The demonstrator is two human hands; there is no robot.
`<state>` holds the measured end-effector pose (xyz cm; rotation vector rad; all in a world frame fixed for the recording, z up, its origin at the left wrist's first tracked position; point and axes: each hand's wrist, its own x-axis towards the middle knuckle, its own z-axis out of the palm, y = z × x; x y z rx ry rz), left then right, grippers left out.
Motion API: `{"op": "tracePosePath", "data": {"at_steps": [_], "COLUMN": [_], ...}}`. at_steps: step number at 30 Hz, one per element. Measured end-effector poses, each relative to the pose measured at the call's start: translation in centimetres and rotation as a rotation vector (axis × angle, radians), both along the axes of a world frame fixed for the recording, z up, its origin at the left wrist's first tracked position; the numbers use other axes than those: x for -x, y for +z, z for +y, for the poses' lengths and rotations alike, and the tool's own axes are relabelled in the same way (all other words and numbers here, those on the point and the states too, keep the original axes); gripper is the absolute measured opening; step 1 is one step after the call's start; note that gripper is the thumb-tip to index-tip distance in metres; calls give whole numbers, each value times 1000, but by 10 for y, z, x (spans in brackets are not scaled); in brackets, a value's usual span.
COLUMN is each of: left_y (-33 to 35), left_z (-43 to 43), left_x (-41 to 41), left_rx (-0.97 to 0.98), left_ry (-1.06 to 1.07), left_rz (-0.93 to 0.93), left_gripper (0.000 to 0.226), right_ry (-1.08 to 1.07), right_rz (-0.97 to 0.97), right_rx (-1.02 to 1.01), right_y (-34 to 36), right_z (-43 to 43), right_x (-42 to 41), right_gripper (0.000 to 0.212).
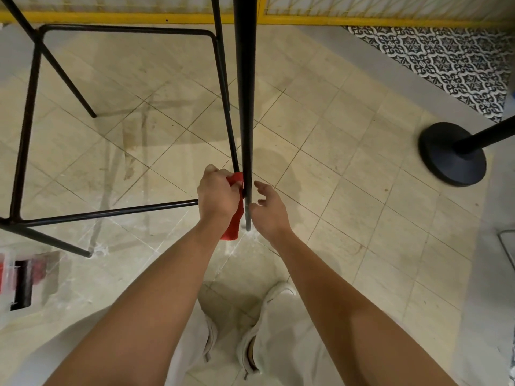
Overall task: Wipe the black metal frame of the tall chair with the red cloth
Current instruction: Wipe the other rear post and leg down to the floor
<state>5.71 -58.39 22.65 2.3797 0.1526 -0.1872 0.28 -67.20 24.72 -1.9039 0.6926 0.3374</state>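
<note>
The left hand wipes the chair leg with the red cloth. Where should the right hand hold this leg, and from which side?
I would hold the leg on its bare stretch above the cloth, from the right. It is a slim, near-upright tube, so fingers can wrap it; the left hand fills the left side, and the open right hand hovers right of it.

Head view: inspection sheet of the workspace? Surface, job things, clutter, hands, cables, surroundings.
Surface: beige tiled floor, streaked and scuffed.
Job's things: black chair frame standing on the floor; red cloth against its near leg, low down.
Clutter: blurred red-and-black item at left, unidentifiable.
Hands: left hand grips the cloth; right hand open beside the leg.
Cables: nothing seen.
Surroundings: black post base, patterned tiles, yellow rail.
</note>
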Motion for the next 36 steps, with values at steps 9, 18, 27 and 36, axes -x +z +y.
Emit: {"op": "tracePosePath", "data": {"at_steps": [9, 18, 27, 36], "left_y": [-9, -18, -14, -12], "left_z": [-2, 9, -7, 9], "left_x": [-40, -23, -50, -3], "left_rx": [-43, 30, -9, -112], "left_ry": [-64, -251, -110, -345], "left_rz": [-78, -100, -34, -123], "left_gripper": [26, 24, 28, 25], "right_ry": [11, 13, -2, -30], "right_rz": [-6, -28, 20, 0], "right_rx": [-4, -22, -91, -68], "right_y": [-9, -2, 0, 0], "right_z": [-1, -16, -11, -9], "right_x": [-17, -28, -28, -16], "right_gripper": [66, 65, 65, 62]}}
